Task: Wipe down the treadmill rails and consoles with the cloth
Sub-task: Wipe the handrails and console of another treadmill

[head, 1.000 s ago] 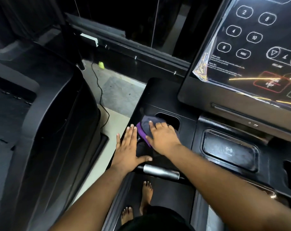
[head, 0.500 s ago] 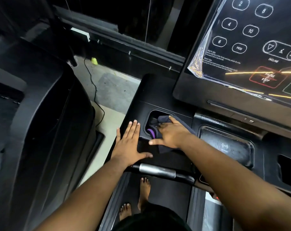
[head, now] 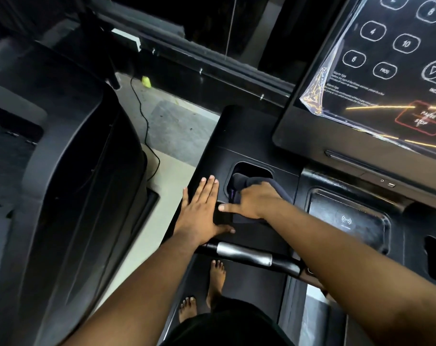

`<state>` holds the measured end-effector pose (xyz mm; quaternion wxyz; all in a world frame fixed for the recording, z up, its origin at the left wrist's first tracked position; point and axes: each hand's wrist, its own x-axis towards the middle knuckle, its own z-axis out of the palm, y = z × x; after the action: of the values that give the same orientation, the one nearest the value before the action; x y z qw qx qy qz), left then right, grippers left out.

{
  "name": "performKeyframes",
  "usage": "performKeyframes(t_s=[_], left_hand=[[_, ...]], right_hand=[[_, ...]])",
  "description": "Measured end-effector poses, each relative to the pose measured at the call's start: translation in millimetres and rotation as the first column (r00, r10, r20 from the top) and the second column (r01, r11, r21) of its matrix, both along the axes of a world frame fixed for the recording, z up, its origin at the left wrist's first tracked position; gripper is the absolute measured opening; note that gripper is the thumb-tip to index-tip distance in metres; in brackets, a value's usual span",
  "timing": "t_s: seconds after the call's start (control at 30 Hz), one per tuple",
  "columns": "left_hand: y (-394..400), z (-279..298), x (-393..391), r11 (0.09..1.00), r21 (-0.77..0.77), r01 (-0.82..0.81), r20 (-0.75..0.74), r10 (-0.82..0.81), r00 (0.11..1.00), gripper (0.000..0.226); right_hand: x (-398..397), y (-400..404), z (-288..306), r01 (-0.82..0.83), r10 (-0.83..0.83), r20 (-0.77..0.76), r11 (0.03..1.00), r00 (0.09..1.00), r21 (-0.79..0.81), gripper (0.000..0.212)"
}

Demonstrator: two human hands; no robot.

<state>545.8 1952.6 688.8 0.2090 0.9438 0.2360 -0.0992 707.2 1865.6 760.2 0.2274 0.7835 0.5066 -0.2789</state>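
Dark gym floor and a neighbouring machine frame the treadmill console deck (head: 249, 136) on which you work. Cloth (head: 259, 182): dark, with a purple edge, bunched half inside the left cup pocket (head: 252, 171) and half on the deck just right of it, under your right hand (head: 255, 202). Fingers curl down over the cloth, gripping it; the thumb points left, clear of the fabric. Pocket opening lies directly ahead of those fingertips, its long axis running left to right, so the coming stroke probably goes forward and down. Left hand (head: 200, 211): flat, fingers straight, resting on the deck just left of the pocket, bracing. Handlebar (head: 244, 253) crosses below both wrists; the display panel (head: 386, 71) rises to the right.
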Motion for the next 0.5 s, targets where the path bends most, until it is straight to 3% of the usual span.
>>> performKeyframes(t_s=[0.07, 0.13, 0.2, 0.27, 0.33, 0.4, 0.5], left_hand=[[0, -1, 1, 1.0, 0.006, -0.002, 0.006, 0.002, 1.0, 0.141], [0, -1, 1, 1.0, -0.001, -0.01, 0.012, 0.01, 1.0, 0.142], [-1, -1, 2, 1.0, -0.01, -0.012, 0.009, 0.012, 1.0, 0.143], [-1, -1, 1, 1.0, 0.003, -0.015, -0.001, 0.015, 1.0, 0.141], [-1, 0, 2, 1.0, 0.017, 0.0, -0.014, 0.0, 1.0, 0.14], [-1, 0, 1, 1.0, 0.024, 0.006, -0.017, -0.006, 1.0, 0.141], [0, 1, 0, 0.999, 0.037, 0.007, -0.018, -0.007, 1.0, 0.142]], right_hand=[[-2, -7, -2, 0.136, -0.124, -0.106, 0.984, 0.987, 0.111, 0.081], [-6, -1, -6, 0.35, -0.305, -0.258, 0.924, 0.917, 0.154, 0.064], [-11, 4, -15, 0.449, -0.383, -0.313, 0.877, 0.869, 0.172, 0.063], [-11, 0, -18, 0.351, -0.294, -0.274, 0.916, 0.916, 0.193, 0.082], [4, -13, -15, 0.09, -0.07, -0.142, 0.986, 0.987, 0.143, 0.097], [24, -19, -7, -0.173, 0.174, 0.019, 0.982, 0.985, -0.072, 0.113], [33, -9, -1, -0.2, 0.234, 0.074, 0.929, 0.969, -0.312, 0.137]])
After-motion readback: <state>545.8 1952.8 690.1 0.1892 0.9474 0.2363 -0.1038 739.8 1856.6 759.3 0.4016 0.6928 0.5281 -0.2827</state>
